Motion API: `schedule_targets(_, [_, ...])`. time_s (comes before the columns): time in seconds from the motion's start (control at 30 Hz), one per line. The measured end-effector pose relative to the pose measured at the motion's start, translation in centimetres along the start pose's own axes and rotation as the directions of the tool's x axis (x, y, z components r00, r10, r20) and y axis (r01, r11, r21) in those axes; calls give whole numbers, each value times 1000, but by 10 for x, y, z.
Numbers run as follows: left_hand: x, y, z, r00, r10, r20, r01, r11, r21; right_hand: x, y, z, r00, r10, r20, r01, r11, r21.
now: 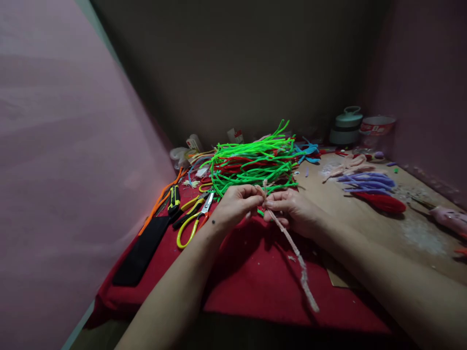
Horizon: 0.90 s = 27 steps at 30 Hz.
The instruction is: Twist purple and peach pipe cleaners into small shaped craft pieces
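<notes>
A pale pink pipe cleaner (295,250) is pinched between my two hands over the red cloth. My left hand (242,201) grips it with thumb and forefinger near its upper end. Right beside it, my right hand (288,206) closes its fingers on the same stem. A short tip sticks up above the fingers, while the long end hangs down toward the front edge, a little bent and fuzzy. Just behind both hands lies a heap of green pipe cleaners (251,177), with red ones among them.
Yellow-handled scissors (189,231), pliers (191,209), a utility knife (174,198) and a black flat case (142,253) lie left. On the brown board (350,228) are purple pipe cleaners (368,181) and a red bundle (381,202). A lidded container (346,127) stands behind.
</notes>
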<state>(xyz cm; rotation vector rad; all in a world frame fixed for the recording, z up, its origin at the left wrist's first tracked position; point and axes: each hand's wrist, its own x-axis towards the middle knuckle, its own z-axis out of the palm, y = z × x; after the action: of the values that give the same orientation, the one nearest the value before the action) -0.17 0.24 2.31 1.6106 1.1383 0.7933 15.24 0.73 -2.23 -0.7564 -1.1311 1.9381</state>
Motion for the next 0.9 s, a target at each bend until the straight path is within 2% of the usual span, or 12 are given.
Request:
schedule_targets(0.17, [0,2,4,999,-8,-53,9,1000,18,0,0,0,1000,27,5,-27,999,33])
schedule_targets(0.37, [-1,2,5,996,14,-85,-26,990,-140,1,3,-2,999,19,28,-20,999,38])
schedule_targets(0.53, [-1,2,6,991,-4,-131,-11,993,-115,0,3,0,998,28,50,-30,998,47])
schedule_targets(0.7, [-3,4,6,990,-10,-141,2,999,-52,1,5,0,999,-23,-38,25,998,51])
schedule_targets(0.9, [-2,2,4,994,-30,-104,26,999,-42,2,1,0,994,0,-105,-2,1000,-18])
